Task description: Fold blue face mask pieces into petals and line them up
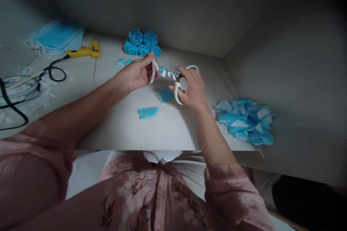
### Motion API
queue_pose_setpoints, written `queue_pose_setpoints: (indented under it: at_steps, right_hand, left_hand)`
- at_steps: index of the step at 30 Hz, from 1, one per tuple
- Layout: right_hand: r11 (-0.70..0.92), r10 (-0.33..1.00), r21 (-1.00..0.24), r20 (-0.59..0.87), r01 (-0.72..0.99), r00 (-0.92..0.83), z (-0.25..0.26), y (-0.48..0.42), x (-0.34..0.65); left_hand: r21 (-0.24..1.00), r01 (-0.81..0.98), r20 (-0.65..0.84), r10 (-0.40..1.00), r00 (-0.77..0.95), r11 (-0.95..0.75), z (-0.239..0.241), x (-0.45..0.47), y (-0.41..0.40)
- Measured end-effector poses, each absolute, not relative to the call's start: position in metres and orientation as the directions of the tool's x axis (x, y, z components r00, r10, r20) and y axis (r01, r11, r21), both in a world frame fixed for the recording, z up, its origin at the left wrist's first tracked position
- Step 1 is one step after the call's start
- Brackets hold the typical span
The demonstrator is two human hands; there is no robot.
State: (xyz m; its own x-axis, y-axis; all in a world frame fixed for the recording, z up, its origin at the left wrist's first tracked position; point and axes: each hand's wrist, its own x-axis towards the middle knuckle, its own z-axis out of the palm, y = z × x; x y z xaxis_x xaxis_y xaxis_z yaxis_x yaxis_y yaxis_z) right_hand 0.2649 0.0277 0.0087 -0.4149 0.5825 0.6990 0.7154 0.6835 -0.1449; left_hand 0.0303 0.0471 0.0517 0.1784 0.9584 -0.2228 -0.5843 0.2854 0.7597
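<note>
My left hand point(137, 74) pinches a narrow blue and white strip point(162, 73) of mask material, holding it up over the white table point(121, 130). My right hand point(191, 88) grips white-handled scissors point(180, 81), fingers through the loops, and the blades meet the strip's right end. Two cut blue pieces lie on the table just below the hands: one point(166, 95) under the scissors, another point(148, 112) nearer to me.
A cluster of blue rolled roses point(142, 43) sits at the back. A pile of blue cut pieces point(246, 121) lies at the right. At the left are a yellow glue gun point(85, 51) with a black cord point(55, 72), stacked blue masks point(56, 36) and white scraps.
</note>
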Motion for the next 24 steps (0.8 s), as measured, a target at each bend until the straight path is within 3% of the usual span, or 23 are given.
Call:
queue_pose_setpoints:
  at_steps: [11, 24]
  right_hand:
    - [0.63, 0.619, -0.079, 0.652, 0.772, -0.439, 0.004, 0.026, 0.259]
    - [0.631, 0.633, -0.081, 0.629, 0.772, -0.451, 0.006, 0.019, 0.252]
  left_hand:
    - [0.805, -0.51, -0.162, 0.94, 0.301, 0.302, 0.048, 0.029, 0.046]
    - [0.799, -0.47, -0.204, 0.904, 0.374, 0.375, 0.033, 0.032, 0.041]
